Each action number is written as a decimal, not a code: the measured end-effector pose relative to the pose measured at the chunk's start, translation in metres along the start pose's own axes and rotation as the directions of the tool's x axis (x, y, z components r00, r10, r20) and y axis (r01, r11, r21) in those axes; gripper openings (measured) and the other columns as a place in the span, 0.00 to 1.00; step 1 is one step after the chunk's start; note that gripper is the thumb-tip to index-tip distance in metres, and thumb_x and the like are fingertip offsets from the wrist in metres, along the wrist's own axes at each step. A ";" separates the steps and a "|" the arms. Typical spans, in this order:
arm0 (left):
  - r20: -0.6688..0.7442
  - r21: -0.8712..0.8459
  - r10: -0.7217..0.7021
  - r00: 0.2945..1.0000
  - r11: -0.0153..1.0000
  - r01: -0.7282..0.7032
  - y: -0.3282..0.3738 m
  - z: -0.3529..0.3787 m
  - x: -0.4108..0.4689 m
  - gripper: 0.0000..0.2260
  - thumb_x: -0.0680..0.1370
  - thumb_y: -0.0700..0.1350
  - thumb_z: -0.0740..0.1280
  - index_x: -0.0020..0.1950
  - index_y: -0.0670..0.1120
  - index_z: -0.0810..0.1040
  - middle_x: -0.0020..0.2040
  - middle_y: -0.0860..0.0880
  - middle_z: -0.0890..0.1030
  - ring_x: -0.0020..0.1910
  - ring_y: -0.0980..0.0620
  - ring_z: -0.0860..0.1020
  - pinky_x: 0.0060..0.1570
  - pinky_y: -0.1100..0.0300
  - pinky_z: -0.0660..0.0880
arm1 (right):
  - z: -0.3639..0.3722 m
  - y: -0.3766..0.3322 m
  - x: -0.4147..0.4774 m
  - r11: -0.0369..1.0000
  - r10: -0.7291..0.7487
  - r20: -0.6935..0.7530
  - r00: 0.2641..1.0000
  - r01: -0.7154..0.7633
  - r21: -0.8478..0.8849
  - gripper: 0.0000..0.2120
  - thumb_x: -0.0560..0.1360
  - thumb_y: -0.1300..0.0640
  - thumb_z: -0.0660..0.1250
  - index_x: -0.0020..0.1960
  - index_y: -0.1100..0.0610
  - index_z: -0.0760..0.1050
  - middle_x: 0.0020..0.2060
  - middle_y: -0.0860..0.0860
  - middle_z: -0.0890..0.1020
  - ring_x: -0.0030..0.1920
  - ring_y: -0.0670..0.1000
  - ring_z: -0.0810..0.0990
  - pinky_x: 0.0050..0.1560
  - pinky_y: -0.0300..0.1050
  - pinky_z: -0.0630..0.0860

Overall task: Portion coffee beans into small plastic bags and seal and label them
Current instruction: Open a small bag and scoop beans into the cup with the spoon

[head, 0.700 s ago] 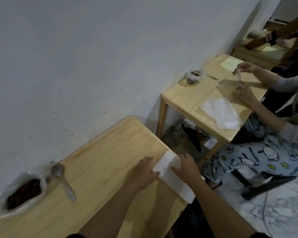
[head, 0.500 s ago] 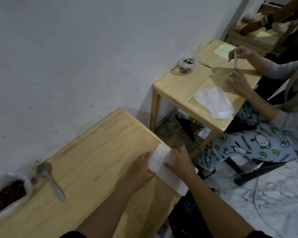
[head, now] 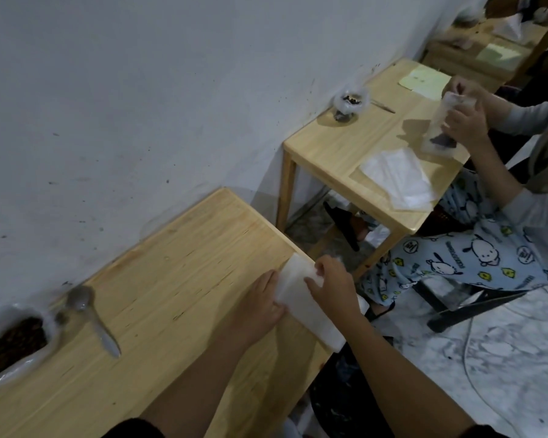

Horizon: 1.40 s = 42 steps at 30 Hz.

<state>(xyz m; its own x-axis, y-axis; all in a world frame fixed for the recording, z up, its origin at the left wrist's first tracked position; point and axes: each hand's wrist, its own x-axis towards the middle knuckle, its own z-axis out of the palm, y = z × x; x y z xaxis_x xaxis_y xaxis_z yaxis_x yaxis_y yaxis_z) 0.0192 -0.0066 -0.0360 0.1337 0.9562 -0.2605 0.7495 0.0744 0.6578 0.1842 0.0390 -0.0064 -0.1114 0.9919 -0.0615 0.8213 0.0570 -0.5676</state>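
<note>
A stack of small white plastic bags (head: 301,294) lies along the right edge of my wooden table (head: 159,279), overhanging it. My left hand (head: 260,305) rests on the table and touches the stack's left side. My right hand (head: 332,287) lies on top of the stack, its fingers curled over the upper edge. At the far left, an open bag of dark coffee beans (head: 11,343) sits by the wall. A metal spoon (head: 89,316) lies beside it.
A second wooden table (head: 339,147) stands beyond mine, with a small bag of beans (head: 350,104), flat empty bags (head: 396,178) and a yellow-green sheet (head: 424,80). A seated person's hands (head: 465,121) hold a partly filled bag. A marble floor with a cable is on the right.
The view has shifted slightly. My hands stay on the bag stack, with the right fingers moved a little over its top edge. The other person has lifted a filled bag upright.
</note>
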 end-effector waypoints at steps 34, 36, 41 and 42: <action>-0.473 -0.724 -0.237 0.848 0.653 -0.221 -0.058 -0.231 -0.158 0.20 0.71 0.38 0.73 0.63 0.46 0.77 0.61 0.50 0.79 0.58 0.54 0.79 0.55 0.59 0.77 | 0.033 -0.308 -0.005 0.564 -0.418 0.458 0.784 -0.171 0.808 0.05 0.72 0.61 0.71 0.46 0.60 0.76 0.43 0.55 0.79 0.43 0.51 0.81 0.43 0.42 0.80; -0.497 -0.727 -0.253 0.830 0.643 -0.239 -0.061 -0.234 -0.166 0.19 0.71 0.38 0.73 0.61 0.46 0.78 0.59 0.50 0.80 0.57 0.54 0.79 0.55 0.60 0.77 | 0.038 -0.314 -0.008 0.558 -0.437 0.476 0.763 -0.185 0.809 0.06 0.72 0.59 0.71 0.47 0.60 0.77 0.44 0.56 0.79 0.45 0.52 0.81 0.43 0.43 0.79; -0.523 -0.741 -0.286 0.803 0.619 -0.262 -0.065 -0.239 -0.181 0.18 0.71 0.39 0.73 0.60 0.49 0.78 0.58 0.53 0.81 0.56 0.55 0.80 0.51 0.63 0.77 | 0.042 -0.323 -0.018 0.502 -0.480 0.515 0.710 -0.259 0.825 0.11 0.73 0.58 0.70 0.53 0.62 0.78 0.47 0.56 0.80 0.50 0.53 0.81 0.48 0.45 0.78; -0.530 -0.737 -0.289 0.798 0.622 -0.264 -0.065 -0.240 -0.184 0.18 0.72 0.39 0.73 0.61 0.48 0.78 0.58 0.53 0.81 0.56 0.56 0.80 0.51 0.63 0.77 | 0.041 -0.325 -0.021 0.496 -0.482 0.517 0.708 -0.266 0.827 0.10 0.73 0.58 0.69 0.53 0.62 0.78 0.47 0.55 0.81 0.50 0.52 0.81 0.48 0.45 0.78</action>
<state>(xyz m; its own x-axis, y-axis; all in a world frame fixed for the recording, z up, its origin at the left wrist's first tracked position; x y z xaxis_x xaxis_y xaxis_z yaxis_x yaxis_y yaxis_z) -0.2092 -0.1190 0.1386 -0.4529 0.8912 -0.0233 -0.0469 0.0023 0.9989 -0.1031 -0.0053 0.1454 -0.7635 0.6159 -0.1944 -0.0258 -0.3299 -0.9437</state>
